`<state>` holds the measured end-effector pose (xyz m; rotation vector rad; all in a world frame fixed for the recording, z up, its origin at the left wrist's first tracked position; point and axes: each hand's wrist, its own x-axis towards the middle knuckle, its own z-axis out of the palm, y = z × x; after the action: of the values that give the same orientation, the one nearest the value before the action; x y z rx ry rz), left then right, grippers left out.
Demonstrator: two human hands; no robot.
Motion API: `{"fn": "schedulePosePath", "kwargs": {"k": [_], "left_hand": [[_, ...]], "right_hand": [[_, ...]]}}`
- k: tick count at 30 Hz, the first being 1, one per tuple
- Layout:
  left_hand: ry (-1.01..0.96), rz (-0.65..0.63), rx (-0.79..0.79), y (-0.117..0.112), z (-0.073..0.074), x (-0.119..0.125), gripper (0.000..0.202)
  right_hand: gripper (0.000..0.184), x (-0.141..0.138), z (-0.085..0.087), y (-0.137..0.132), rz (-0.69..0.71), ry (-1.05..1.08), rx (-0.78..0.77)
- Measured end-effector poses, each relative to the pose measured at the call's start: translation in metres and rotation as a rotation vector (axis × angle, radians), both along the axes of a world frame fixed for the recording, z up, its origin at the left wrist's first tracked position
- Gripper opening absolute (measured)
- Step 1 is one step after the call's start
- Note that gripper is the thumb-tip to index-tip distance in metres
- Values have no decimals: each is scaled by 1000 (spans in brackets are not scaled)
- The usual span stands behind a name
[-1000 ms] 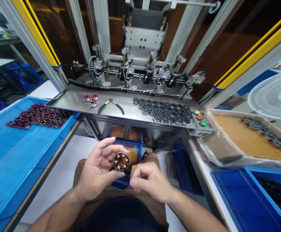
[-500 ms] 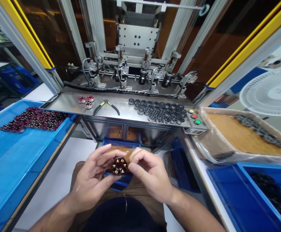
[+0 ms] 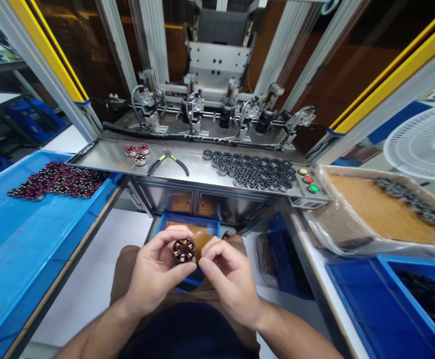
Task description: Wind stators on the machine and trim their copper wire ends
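Note:
My left hand [image 3: 156,273] grips a small round stator with copper windings [image 3: 183,250], thumb below and fingers curled over its top. My right hand [image 3: 229,281] sits right beside it, fingers pinched at the stator's right edge; whether a fine wire is between them I cannot make out. Both hands hover over my lap, above a small blue bin [image 3: 209,227] on the floor under the bench.
A steel shelf [image 3: 105,155] carries three wound stators [image 3: 138,152], green-handled pliers [image 3: 168,164], a heap of bare black stator cores [image 3: 253,171] and three coloured buttons [image 3: 308,180]. The blue tray [image 3: 23,234] on the left holds wound stators [image 3: 58,180]. Right: lined box [image 3: 382,214], blue bins [image 3: 389,309], fan [image 3: 423,144].
A second ago my right hand was lower, apart from the stator; it rose to the stator's right side. My left fingers closed over the top. The view shifted slightly.

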<state>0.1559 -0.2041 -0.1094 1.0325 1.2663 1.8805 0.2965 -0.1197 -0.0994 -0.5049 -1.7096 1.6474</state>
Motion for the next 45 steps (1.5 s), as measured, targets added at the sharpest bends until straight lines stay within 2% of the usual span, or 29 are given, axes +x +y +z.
{"fn": "schedulePosePath", "kwargs": {"k": [3, 6, 9, 14, 17, 19, 21, 23, 26, 30, 33, 36, 39, 41, 43, 45], "left_hand": [[260, 91, 62, -4, -3, 3, 50], [391, 132, 86, -11, -6, 5, 63], [425, 136, 96, -14, -7, 5, 60], [354, 110, 106, -12, -4, 3, 55], [388, 107, 102, -12, -3, 1, 54], [445, 106, 105, -12, -4, 0, 55], [492, 101, 106, -13, -6, -1, 56], [501, 85, 108, -14, -7, -1, 57], [465, 65, 123, -14, -7, -1, 59], [377, 59, 121, -12, -2, -1, 56], [311, 64, 87, -11, 2, -2, 53], [278, 43, 55, -10, 3, -2, 52], [290, 35, 53, -12, 3, -3, 54], [309, 37, 67, -13, 2, -4, 55], [335, 37, 85, -14, 2, -5, 56], [366, 33, 97, -15, 2, -6, 57]], "right_hand": [[15, 0, 0, 2, 31, 48, -19], [18, -3, 3, 2, 104, 115, -52], [15, -8, 2, -4, 120, 149, -153], [20, -12, -11, -12, -5, 128, -316], [13, -9, -12, -9, -32, 149, -211], [26, -7, -7, -5, -47, 176, -57], [25, -7, 0, -2, -37, 164, 50], [8, -9, 5, -2, -46, 141, 19], [19, -13, 5, -4, -92, 130, -152], [15, -12, -6, -7, -34, 210, -264], [28, -7, -11, -6, 42, 231, -222], [8, -4, -8, -5, 24, 210, -119], [10, -3, -4, -6, -77, 189, -41], [7, -4, -3, -6, -81, 180, -72], [8, -4, -1, -6, -17, 178, -126], [7, -4, 1, -4, 19, 169, -108]]}}
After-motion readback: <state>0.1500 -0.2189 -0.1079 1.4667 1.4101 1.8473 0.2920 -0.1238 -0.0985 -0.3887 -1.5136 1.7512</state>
